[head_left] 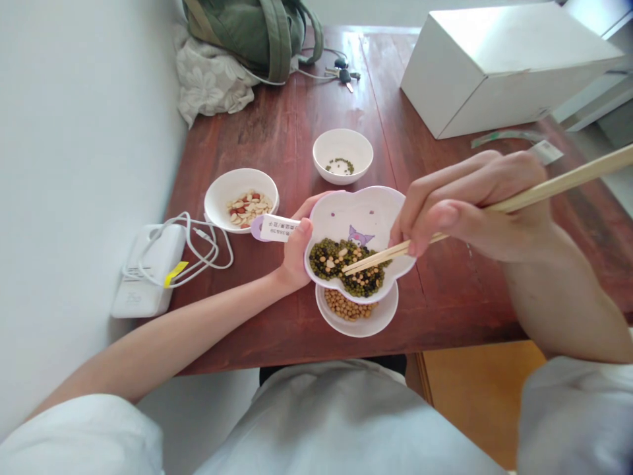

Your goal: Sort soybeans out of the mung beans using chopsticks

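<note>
My left hand (298, 247) grips the handle side of a white, cloud-shaped bowl (390, 211) with a purple rim and a cartoon print. It is tilted toward me and holds mixed green, black and yellowish beans (324, 260). In my right hand (475, 204) is a pair of wooden chopsticks (544, 190), their tips among those beans. Partly hidden below the cloud-shaped bowl is a round white bowl (388, 316) of yellow soybeans (349, 307). Behind stands a white bowl (321, 152) with a few green beans. To the left, another white bowl (215, 201) contains peanuts (250, 208).
On the wooden table (277, 310), a white power bank (153, 270) with a coiled cable (212, 247) lies by the wall. Toward the back are a green bag (237, 33), patterned cloth (208, 76) and keys (345, 74). A large white box (494, 72) occupies the back right.
</note>
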Demonstrator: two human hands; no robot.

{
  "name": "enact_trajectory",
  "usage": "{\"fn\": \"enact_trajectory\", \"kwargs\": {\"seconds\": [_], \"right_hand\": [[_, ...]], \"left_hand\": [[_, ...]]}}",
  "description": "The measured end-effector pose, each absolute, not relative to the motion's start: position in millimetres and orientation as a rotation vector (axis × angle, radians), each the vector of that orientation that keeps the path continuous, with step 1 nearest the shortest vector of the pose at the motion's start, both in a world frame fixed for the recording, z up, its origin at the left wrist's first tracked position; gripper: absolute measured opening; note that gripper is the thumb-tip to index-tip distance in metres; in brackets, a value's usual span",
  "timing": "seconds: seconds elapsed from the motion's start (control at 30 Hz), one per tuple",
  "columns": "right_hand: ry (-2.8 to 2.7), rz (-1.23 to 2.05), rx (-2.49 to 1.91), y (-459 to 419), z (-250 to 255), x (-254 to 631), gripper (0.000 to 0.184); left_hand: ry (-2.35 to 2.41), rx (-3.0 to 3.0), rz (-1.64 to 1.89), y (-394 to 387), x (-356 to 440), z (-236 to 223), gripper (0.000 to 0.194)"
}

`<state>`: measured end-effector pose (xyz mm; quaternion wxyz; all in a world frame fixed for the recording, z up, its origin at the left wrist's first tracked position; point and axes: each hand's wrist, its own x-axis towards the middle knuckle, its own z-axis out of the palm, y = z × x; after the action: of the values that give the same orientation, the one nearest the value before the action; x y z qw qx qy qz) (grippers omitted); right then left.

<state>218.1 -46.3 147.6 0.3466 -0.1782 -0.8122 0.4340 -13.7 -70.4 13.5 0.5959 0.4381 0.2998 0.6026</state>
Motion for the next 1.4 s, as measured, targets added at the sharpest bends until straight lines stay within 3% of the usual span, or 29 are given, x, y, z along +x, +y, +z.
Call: {"fn": "enact_trajectory", "kwargs": {"seconds": [0.6,0.77,1.2,1.4], "right_hand": [[-2.337,1.254,-0.341,-35,137,217,0.037],[-2.294,1.274,-0.319,-35,136,216,0.035],[-2.222,1.227,-0.369,-40,140,209,0.047],[-2.221,1.251,-0.378,-42,149,217,0.051]], "left_hand": [[0.766,0.982,1.361,-68,-14,6,0.072],[0.698,0.983,1.378,-69,-14,8,0.064],[0.655,0.985,1.390,-69,-15,7,0.054],[0.675,0.997,1.385,-68,-14,12,0.062]]}}
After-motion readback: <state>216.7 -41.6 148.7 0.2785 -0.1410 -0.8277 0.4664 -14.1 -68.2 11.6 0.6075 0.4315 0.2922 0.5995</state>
